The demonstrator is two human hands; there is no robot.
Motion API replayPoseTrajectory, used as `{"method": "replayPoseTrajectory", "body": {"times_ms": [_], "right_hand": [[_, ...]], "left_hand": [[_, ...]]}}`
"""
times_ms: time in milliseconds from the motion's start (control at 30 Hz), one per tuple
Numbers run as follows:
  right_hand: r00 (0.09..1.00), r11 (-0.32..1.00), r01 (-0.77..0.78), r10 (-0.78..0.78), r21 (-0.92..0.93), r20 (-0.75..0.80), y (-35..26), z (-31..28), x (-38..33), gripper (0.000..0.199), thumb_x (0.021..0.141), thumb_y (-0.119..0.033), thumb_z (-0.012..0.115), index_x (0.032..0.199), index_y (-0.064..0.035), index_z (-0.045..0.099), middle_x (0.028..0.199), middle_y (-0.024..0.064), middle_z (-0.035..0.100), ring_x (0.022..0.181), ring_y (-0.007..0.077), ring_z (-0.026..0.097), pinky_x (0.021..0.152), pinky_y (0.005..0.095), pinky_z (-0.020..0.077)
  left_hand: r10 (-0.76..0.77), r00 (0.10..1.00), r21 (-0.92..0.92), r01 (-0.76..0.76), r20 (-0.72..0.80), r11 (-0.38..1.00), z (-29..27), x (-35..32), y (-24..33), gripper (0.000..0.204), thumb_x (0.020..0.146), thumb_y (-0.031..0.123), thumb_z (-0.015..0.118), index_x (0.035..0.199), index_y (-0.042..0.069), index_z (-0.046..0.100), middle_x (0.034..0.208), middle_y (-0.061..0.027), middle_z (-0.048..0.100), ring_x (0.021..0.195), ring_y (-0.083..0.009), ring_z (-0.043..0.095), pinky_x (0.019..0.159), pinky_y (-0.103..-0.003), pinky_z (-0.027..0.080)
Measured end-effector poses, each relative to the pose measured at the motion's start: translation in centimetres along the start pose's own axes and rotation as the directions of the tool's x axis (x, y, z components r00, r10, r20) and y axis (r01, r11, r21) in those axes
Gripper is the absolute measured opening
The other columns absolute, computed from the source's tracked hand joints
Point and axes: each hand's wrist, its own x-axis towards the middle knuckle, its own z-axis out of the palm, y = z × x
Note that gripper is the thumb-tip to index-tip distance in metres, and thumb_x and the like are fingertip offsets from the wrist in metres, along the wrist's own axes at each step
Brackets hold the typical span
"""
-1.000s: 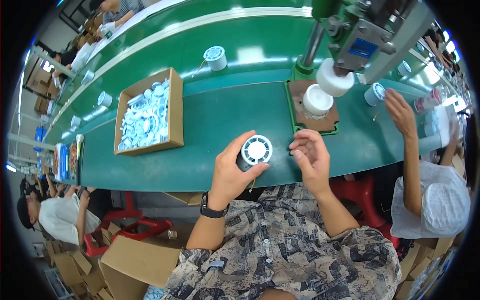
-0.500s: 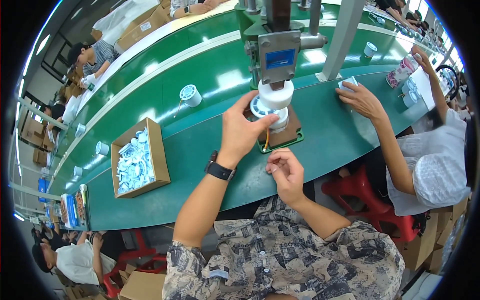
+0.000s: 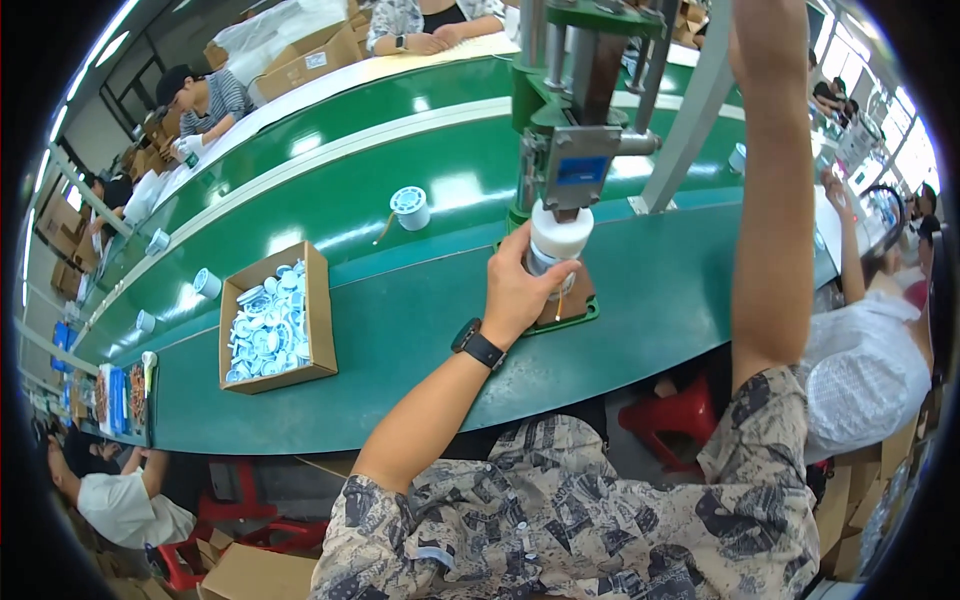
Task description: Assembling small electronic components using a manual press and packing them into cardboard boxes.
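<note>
One bare left hand curls thumb and fingers around a pale-blue round plastic part just under the white plastic cylinder of a green-and-grey metal press. The raised right hand is cut by the upper edge; I cannot tell its fingers' state. Leftward on the green desk, an open brown cardboard box holds light-blue plastic pieces.
</note>
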Motion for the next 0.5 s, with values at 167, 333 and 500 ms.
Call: {"method": "replayPoseTrajectory", "body": {"times_ms": [167, 333, 500], "right_hand": [[0.865, 0.86, -0.487, 0.451, 0.152, 0.219, 4.0, 1.7, 4.8, 0.021, 0.088, -0.022, 0.055, 0.095, -0.0027, 0.059, 0.075, 0.006, 0.056, 0.059, 0.0144, 0.054, 0.05, 0.028, 0.0436], [0.794, 0.816, -0.579, 0.564, -0.002, 0.23, 3.8, 3.0, 3.9, 0.02, 0.089, -0.024, 0.053, 0.077, -0.0074, 0.055, 0.058, 0.0002, 0.048, 0.044, 0.0117, 0.044, 0.04, 0.0287, 0.036], [0.887, 0.883, -0.462, 0.457, 0.088, 0.071, 3.5, 3.3, 2.8, 0.019, 0.087, -0.023, 0.053, 0.074, -0.0097, 0.052, 0.055, -0.0001, 0.046, 0.041, 0.0119, 0.041, 0.04, 0.0274, 0.0346]], "left_hand": [[0.142, 0.985, 0.034, -0.146, 0.093, 0.989, -1.9, 0.4, 0.0, 0.069, 0.078, 0.031, 0.077, 0.133, -0.001, 0.05, 0.123, -0.0211, 0.06, 0.116, -0.0316, 0.055, 0.102, -0.04, 0.041], [0.377, 0.926, 0.789, -0.21, -0.029, 0.578, -11.8, 8.3, -1.7, 0.053, 0.084, 0.023, 0.067, 0.132, 0.007, 0.052, 0.134, -0.02, 0.05, 0.122, -0.0384, 0.048, 0.101, -0.046, 0.042], [0.092, 0.992, 0.95, -0.115, 0.092, 0.291, -14.9, 9.0, -7.0, 0.049, 0.081, 0.015, 0.066, 0.129, 0.011, 0.055, 0.129, -0.0192, 0.052, 0.121, -0.0374, 0.048, 0.101, -0.044, 0.042]]}}
